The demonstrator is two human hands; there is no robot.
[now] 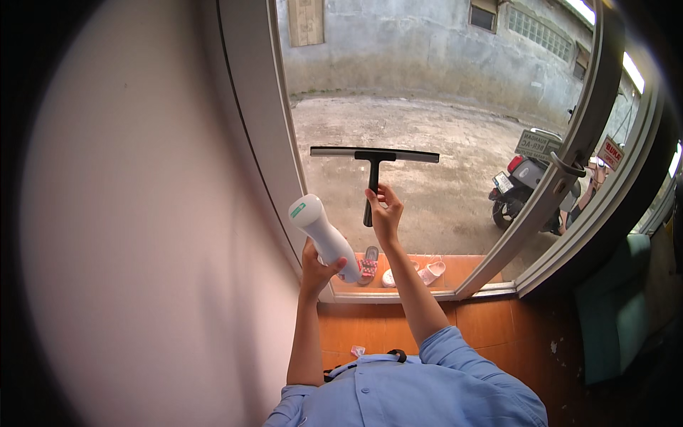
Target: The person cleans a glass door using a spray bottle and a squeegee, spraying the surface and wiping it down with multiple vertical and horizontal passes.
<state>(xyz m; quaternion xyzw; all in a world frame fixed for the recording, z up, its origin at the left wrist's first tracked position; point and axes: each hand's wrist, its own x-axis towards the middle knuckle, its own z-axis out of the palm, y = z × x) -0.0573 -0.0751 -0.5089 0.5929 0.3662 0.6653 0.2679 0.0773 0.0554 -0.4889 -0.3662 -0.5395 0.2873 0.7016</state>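
Note:
A black-handled window squeegee (375, 157) is gripped by its handle in my right hand (386, 211). Its long blade lies nearly level across the glass door pane (427, 115); whether it touches the glass I cannot tell. My left hand (318, 269) is wrapped around a white plastic bottle-shaped device (331, 240), tilted with its rounded end up and to the left. A green label marks that end. The bottle is below and left of the squeegee, close to the door's left frame (291, 144).
A plain pale wall (144, 229) fills the left side. The door's metal handle (566, 165) is at right, with a teal chair (613, 315) below it. Beyond the glass are sandals (368, 267), pink clogs (431, 273) and a parked scooter (525, 184). Orange tiles (483, 325) cover the floor.

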